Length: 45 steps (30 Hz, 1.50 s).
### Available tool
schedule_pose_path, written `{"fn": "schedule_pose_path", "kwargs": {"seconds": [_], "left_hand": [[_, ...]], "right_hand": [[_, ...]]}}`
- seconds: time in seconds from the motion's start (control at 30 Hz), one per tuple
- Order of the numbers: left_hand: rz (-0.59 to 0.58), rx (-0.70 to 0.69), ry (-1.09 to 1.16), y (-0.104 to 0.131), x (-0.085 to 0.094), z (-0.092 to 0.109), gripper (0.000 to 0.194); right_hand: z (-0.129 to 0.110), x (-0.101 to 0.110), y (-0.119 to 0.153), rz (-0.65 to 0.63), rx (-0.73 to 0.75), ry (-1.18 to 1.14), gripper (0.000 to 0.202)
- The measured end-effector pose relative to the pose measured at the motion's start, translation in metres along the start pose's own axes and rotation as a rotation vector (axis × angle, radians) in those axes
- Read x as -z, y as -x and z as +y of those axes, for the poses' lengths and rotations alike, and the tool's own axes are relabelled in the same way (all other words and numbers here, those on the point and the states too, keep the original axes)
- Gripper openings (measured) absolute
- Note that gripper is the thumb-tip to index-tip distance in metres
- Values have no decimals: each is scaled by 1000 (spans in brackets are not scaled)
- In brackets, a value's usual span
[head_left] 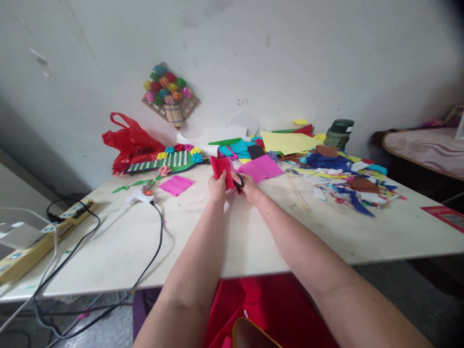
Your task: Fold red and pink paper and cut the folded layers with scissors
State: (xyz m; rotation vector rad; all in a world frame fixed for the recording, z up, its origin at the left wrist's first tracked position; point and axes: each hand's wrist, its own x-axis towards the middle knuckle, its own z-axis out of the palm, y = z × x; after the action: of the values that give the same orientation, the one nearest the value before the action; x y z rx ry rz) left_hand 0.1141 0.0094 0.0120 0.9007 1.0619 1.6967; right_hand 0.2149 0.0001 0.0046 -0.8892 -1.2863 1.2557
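My left hand (218,187) is closed on a folded red sheet (222,167) that stands up above the table. Close beside it on the right, my right hand (250,188) is wrapped round the black handles of a pair of scissors (239,182). The blades are hard to make out against the red sheet. Behind my right hand lie magenta sheets (266,167), and a smaller magenta square (176,185) lies to the left of my left hand.
A hot glue gun (140,195) with a black cord lies left on the white table (253,241), near a power strip (72,217). Behind are a red bag (132,140) and a flowered green piece (177,162). Coloured scraps (348,179), a stick (297,193) and a bottle (339,134) are at right.
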Motion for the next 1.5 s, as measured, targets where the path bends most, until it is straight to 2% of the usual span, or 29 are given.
{"fn": "schedule_pose_path", "kwargs": {"seconds": [0.73,1.0,1.17,1.5], "left_hand": [[38,1,-23,1,1,2,12],[-25,-13,2,0,1,-1,19],[-44,-2,8,1,1,0,21],[-82,-7,28,1,1,-1,21]], "right_hand": [[2,-4,0,-22,26,3,42],[0,3,0,-100,-43,-70,49],[-2,8,-1,-90,-65,-47,48],[-7,7,1,-66,-3,-37,45]]}}
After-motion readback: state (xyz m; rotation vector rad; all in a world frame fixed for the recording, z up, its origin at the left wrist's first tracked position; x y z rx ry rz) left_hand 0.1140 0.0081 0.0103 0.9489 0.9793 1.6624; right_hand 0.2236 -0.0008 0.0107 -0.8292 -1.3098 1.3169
